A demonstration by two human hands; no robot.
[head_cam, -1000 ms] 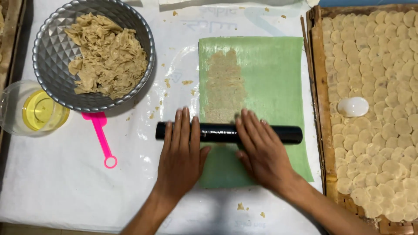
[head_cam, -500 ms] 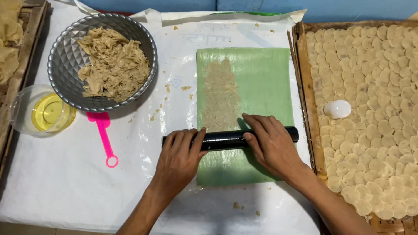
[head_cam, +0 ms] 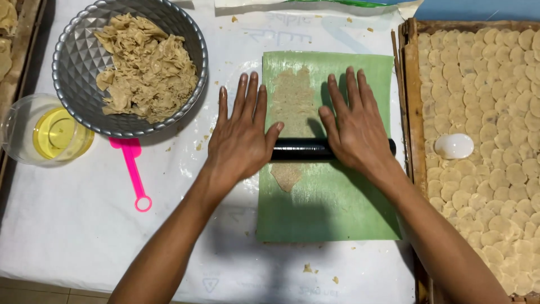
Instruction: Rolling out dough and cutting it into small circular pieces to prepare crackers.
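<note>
Both hands lie flat on a black round rolling pin (head_cam: pixel 301 150), which lies across the middle of a green plastic sheet (head_cam: pixel 337 208). The left hand (head_cam: pixel 242 138) presses on the pin's 9 o'clock end, and the right hand (head_cam: pixel 357 129) presses on its 3 o'clock end. The fingers are stretched out straight and spread a little, not curled around the pin. The palms push down on it, so a hand on each end likely helps the pin press evenly.

Under the pin is a thin strip of tan dough (head_cam: pixel 292 107). It runs from the pin toward 12 o'clock, and a small bit sticks out toward 6 o'clock. The green sheet probably keeps the dough from sticking to the white table cover (head_cam: pixel 73 236).

At 10 o'clock sits a grey metal bowl with a bumpy pattern (head_cam: pixel 76 73), full of torn dough scraps. Just below it lies a pink plastic scoop (head_cam: pixel 135 174). At 9 o'clock stands a clear cup of yellow oil (head_cam: pixel 53 132). At 3 o'clock a wooden tray (head_cam: pixel 409 101) holds many small round dough pieces laid close together, with a white round cutter (head_cam: pixel 453 146) resting on them.
</note>
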